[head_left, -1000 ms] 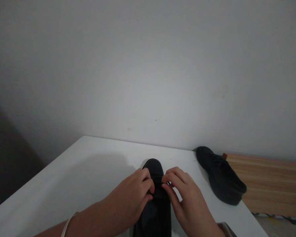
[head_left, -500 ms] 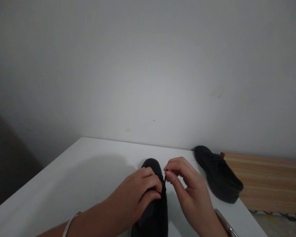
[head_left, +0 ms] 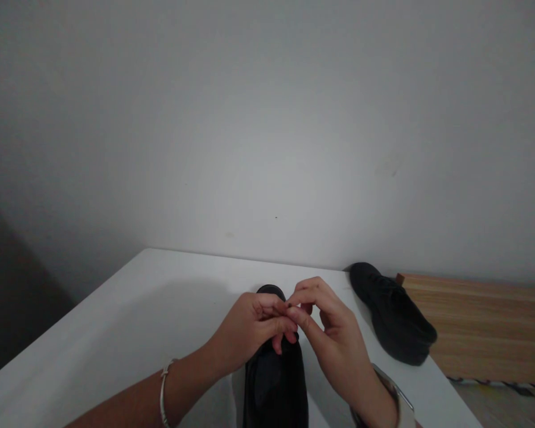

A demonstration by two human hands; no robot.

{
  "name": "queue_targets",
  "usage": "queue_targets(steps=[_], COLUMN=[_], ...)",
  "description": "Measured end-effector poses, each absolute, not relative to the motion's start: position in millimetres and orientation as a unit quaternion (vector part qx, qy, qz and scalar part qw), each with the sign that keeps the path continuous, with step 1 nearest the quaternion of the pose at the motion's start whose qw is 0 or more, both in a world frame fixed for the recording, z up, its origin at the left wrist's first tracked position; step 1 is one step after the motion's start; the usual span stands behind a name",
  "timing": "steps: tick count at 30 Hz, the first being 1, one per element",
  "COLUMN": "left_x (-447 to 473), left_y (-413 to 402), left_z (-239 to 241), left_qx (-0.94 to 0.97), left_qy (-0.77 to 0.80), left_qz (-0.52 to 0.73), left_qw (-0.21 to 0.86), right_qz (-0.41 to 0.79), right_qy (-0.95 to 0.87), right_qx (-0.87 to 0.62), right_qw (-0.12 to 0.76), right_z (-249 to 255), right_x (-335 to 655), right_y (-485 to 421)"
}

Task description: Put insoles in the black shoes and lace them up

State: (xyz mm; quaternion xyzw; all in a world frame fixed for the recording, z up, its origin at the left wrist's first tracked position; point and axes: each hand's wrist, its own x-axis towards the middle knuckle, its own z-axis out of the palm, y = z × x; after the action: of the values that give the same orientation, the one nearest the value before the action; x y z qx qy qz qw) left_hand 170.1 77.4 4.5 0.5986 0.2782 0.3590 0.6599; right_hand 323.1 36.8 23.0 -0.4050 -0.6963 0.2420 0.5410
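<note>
A black lace-up shoe (head_left: 276, 386) lies on the white table with its toe pointing away from me; my hands cover its lacing. My right hand (head_left: 332, 333) is closed in a pinch on the shoelace, of which only a small dark bit shows at the fingertips. Thumb and forefinger of my left hand (head_left: 256, 327) are pinched together against the right fingertips, over the front of the shoe, on the same lace. The fingers hide most of the lace. A second black shoe (head_left: 395, 312) rests at the table's right edge.
The white table (head_left: 160, 333) meets a pale wall (head_left: 267, 148) at its far side. Right of the table is a wood-grain board (head_left: 485, 327), lower than the second shoe. A bracelet (head_left: 163, 392) is on my left wrist and a watch (head_left: 399, 392) on my right.
My left hand has risen off the shoe's lacing, and its fingertips have come together with the right hand's. The right hand has shifted slightly left with the lace.
</note>
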Motion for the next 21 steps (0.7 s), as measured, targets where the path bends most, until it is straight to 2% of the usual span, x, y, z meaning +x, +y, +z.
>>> queue_targets(steps=[6, 8, 10, 13, 16, 18, 21], left_x=[162, 156, 151, 147, 146, 145, 144], left_y=[72, 70, 68, 65, 62, 60, 57], left_z=[10, 13, 15, 14, 13, 14, 15], left_qx=[0.611, 0.652, 0.739, 0.875, 0.923, 0.919, 0.907], left_qy=[0.274, 0.281, 0.272, 0.21, 0.144, 0.114, 0.096], left_qz=[0.34, 0.329, 0.343, 0.374, 0.356, 0.363, 0.397], left_qw=[0.66, 0.623, 0.512, 0.225, -0.022, -0.098, -0.106], right_qz=[0.305, 0.331, 0.361, 0.399, 0.435, 0.464, 0.501], right_qy=[-0.694, -0.692, -0.695, -0.712, -0.707, -0.687, -0.662], right_qx=[-0.405, -0.407, -0.42, -0.429, -0.414, -0.406, -0.397], right_qw=[0.511, 0.496, 0.458, 0.387, 0.375, 0.385, 0.391], right_z=[24, 21, 16, 9, 4, 3, 3], right_x=[329, 332, 335, 338, 341, 342, 344], right_y=[43, 45, 46, 46, 47, 48, 48])
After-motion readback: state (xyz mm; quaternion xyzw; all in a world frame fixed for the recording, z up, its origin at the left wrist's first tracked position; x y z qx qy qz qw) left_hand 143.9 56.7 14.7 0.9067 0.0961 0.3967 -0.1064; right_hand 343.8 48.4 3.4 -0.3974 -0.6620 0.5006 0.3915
